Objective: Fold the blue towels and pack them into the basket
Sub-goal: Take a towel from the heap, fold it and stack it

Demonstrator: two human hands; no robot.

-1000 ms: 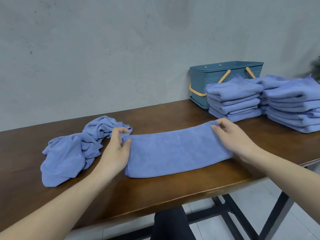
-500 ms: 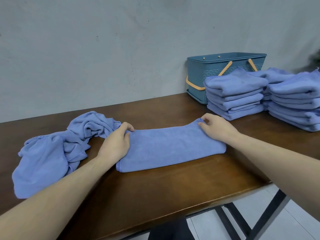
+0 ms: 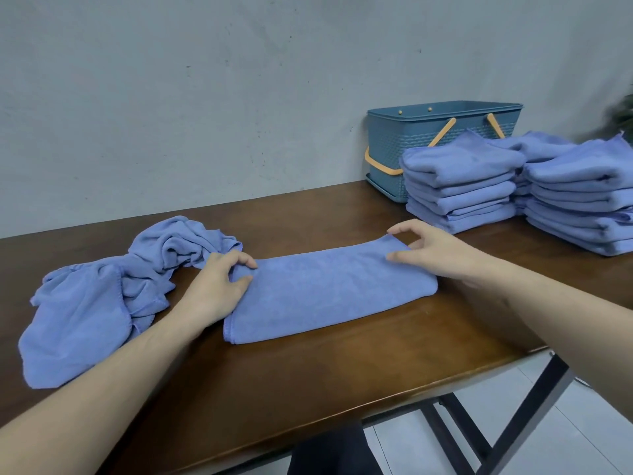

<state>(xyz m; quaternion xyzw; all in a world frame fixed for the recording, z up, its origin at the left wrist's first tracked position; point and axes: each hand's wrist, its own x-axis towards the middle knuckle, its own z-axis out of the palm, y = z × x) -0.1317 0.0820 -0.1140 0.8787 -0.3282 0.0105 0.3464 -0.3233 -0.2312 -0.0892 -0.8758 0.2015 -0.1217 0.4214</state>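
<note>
left hand (image 3: 214,291): bare, no ring or watch | right hand (image 3: 435,252): bare, no ring or watch | forearms behind each hand: unsleeved | dark trousers (image 3: 329,450) below

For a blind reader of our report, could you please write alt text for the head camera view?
Two hands work on a half-folded blue towel on a brown table: the left hand pinches its left end, the right hand hovers open over its right end. Crumpled towels lie left; folded stacks and a blue basket stand far right.
</note>
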